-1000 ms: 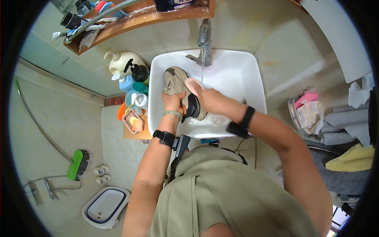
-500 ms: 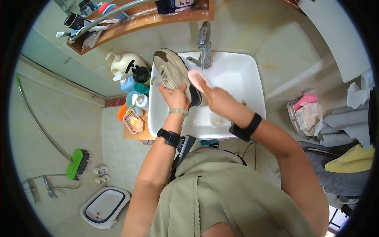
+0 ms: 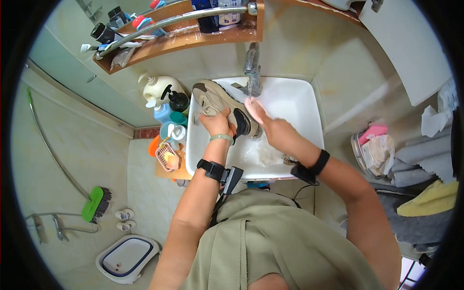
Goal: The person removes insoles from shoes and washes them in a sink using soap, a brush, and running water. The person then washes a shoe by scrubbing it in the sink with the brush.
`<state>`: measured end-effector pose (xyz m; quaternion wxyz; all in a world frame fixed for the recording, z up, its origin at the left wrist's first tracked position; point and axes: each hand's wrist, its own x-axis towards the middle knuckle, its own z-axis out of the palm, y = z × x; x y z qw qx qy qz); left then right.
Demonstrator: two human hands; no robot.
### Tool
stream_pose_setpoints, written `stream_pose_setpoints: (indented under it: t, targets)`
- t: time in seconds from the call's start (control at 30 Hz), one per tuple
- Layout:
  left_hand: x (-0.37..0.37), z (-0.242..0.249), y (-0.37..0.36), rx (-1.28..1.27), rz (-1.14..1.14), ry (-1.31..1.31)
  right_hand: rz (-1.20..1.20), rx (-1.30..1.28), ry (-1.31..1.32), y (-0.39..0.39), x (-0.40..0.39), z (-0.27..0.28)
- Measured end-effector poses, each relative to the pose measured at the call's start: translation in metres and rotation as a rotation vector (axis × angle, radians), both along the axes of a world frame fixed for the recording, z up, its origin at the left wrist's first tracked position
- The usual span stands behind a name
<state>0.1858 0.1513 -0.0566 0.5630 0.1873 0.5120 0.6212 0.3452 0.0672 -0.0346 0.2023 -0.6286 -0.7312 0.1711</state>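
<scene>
My left hand [image 3: 216, 123] grips a beige sneaker [image 3: 216, 99] with a dark toe cap and collar, its fingers by the laces and ankle opening. The shoe slants over the left half of the white sink [image 3: 314, 104], toe towards the wall. In my right hand [image 3: 280, 134] is a pink brush [image 3: 253, 109], held just right of the shoe and below the running tap [image 3: 252, 63]. The brush's working face is turned away from view. Whitish matter [image 3: 267, 153], perhaps foam or cloth, lies in the basin beneath my right wrist.
Pump bottles [image 3: 178, 100] and a pink soap basket [image 3: 167, 157] crowd the sink's left side. Above hangs a wooden shelf [image 3: 179, 42] with a metal rail. A wire basket [image 3: 360, 149] and towels [image 3: 420, 154] are at right; a green brush [image 3: 94, 205] is at left.
The view has shifted, so the sink appears lower. The brush has moved slightly right, under the water stream. The shoe lies at a shallower slant, still in my left hand.
</scene>
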Motion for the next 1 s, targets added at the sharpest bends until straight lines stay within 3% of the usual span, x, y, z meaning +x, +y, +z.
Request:
stream_pose_setpoints:
  t: [0.07,0.2,0.33,0.4,0.7,0.9,1.0]
  targets:
    - [-0.003,-0.004,0.004,-0.067,-0.010,-0.013,0.036,-0.125,-0.013,-0.014,0.002,-0.001]
    - [-0.001,-0.014,0.003,-0.359,-0.025,-0.036,0.072,-0.030,0.037,-0.008,0.002,-0.013]
    - [-0.004,-0.027,0.017,-0.386,-0.073,-0.064,-0.010,-0.033,0.018,0.005,-0.017,-0.019]
    - [-0.006,-0.033,0.024,-0.445,-0.153,-0.304,-0.046,0.035,-0.039,0.005,-0.019,-0.022]
    - [-0.017,-0.008,0.009,-0.430,-0.436,-0.360,0.003,0.005,0.005,0.008,-0.009,0.007]
    - [-0.026,-0.012,0.019,-0.342,-0.452,-0.223,0.049,-0.078,0.189,0.025,-0.015,0.006]
    - [-0.032,0.000,0.018,-0.332,-0.460,-0.175,0.067,0.004,0.207,0.034,-0.023,0.006]
